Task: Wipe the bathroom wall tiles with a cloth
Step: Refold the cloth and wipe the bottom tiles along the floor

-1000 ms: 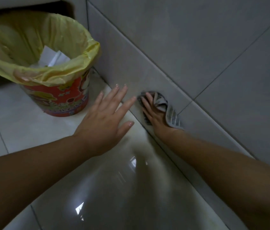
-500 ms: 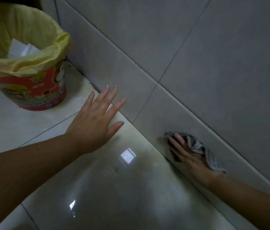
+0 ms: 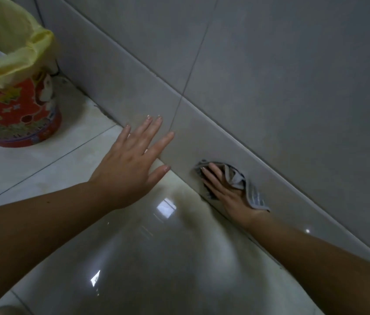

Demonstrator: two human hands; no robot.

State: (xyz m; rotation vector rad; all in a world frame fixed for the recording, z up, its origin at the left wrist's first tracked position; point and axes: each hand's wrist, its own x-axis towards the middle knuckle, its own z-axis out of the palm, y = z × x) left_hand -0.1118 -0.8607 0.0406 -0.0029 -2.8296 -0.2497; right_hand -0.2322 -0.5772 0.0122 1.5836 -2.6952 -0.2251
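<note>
**Cloth Pressed Low on the Wall Tile**

While the right hand (image 3: 223, 189) lies flat against the lowest row of grey wall tiles (image 3: 270, 92), it presses a grey cloth (image 3: 238, 180) to the tile just above the seam where wall meets floor. Its fingers are stretched out straight over the cloth, pointing up and to the left along the wall, and do not curl round it. The cloth bunches under the palm, and a striped end of it sticks out past the heel of the hand on the wall side.

Further left, the left hand (image 3: 131, 164) is spread with fingers straight and apart, holding nothing. Its fingertips (image 3: 156, 123) reach over the same bottom row of tiles, close to a vertical grout line; whether they actually touch the tile cannot be told. The two hands are near each other but apart, with bare tile between them.

Both forearms come in from the lower edge, bare, over a glossy pale floor (image 3: 134, 258) that shows bright reflections of light.

At the upper left a red patterned bin (image 3: 16, 119) stands on the floor near the wall, lined with a yellow plastic bag (image 3: 9, 48) folded over its rim. Something white shows inside the bag, too little of it visible to name.
</note>
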